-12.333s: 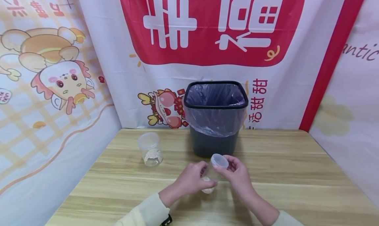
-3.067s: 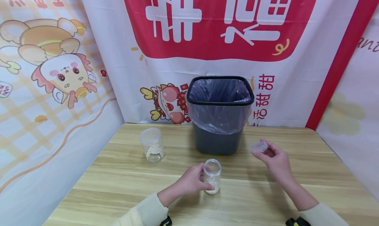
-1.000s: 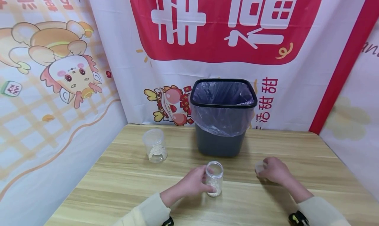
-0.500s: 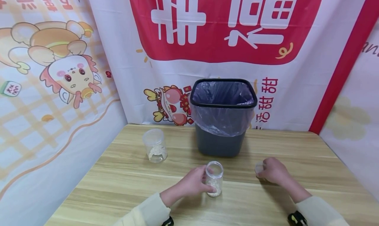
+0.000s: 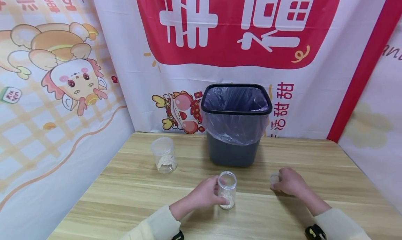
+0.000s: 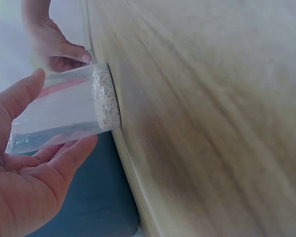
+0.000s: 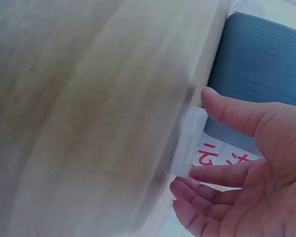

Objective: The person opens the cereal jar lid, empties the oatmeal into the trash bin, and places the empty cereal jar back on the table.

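Observation:
My left hand (image 5: 201, 194) grips a clear plastic jar (image 5: 227, 189) around its side. The jar stands upright and uncovered on the wooden table, with a layer of pale flakes (image 6: 106, 98) in its bottom. Further right, my right hand (image 5: 290, 181) has its thumb and fingers at opposite edges of a round translucent lid (image 5: 275, 179). In the right wrist view the lid (image 7: 188, 140) lies flat on the tabletop, between the thumb above and the fingertips below.
A dark bin (image 5: 233, 152) with a purplish plastic liner stands behind the jar. Another clear container (image 5: 164, 155), covered and with pale flakes inside, stands at the back left. The wooden table (image 5: 132, 198) reaches printed cloth hangings (image 5: 141, 93) at the back and sides.
Earlier both hands were at the jar with its lid on. The right hand has since carried the lid right and lowered it onto the table. Over the last second hardly anything has moved.

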A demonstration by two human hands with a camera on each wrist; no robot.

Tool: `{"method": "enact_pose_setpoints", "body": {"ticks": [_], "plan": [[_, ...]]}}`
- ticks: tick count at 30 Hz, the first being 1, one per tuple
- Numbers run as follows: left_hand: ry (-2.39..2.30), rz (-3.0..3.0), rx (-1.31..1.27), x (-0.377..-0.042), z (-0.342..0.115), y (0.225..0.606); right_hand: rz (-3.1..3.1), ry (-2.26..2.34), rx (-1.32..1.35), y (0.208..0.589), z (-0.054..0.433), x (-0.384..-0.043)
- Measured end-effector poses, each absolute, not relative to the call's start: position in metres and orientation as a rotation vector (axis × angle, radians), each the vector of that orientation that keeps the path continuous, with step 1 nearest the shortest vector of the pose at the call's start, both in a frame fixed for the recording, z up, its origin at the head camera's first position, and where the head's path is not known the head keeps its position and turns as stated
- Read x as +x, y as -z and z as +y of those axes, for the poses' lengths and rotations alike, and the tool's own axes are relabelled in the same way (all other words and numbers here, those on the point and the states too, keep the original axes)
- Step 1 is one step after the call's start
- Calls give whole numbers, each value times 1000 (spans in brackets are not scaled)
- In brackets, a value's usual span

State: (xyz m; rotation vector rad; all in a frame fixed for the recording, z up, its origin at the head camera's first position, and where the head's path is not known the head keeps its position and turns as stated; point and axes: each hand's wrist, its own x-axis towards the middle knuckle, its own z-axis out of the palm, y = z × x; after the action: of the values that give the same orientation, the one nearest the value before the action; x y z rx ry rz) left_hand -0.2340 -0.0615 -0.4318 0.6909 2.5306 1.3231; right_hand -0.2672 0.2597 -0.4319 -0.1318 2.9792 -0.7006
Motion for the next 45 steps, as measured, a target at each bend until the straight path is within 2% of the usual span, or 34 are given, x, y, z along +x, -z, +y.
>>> {"method": "enact_pose_setpoints", "body": {"ticks": [14, 24, 34, 45], "plan": [[-1313, 2606, 743, -235, -65, 419, 3083, 750, -305, 422, 244, -250], [-1306, 2642, 773, -234, -66, 407, 3076, 884, -430, 429, 222, -234], [-1382, 2609, 755, -232, -65, 405, 3052, 973, -443, 437, 205, -220], [-1551, 2530, 717, -235, -65, 412, 3059, 994, -585, 424, 196, -214]]}}
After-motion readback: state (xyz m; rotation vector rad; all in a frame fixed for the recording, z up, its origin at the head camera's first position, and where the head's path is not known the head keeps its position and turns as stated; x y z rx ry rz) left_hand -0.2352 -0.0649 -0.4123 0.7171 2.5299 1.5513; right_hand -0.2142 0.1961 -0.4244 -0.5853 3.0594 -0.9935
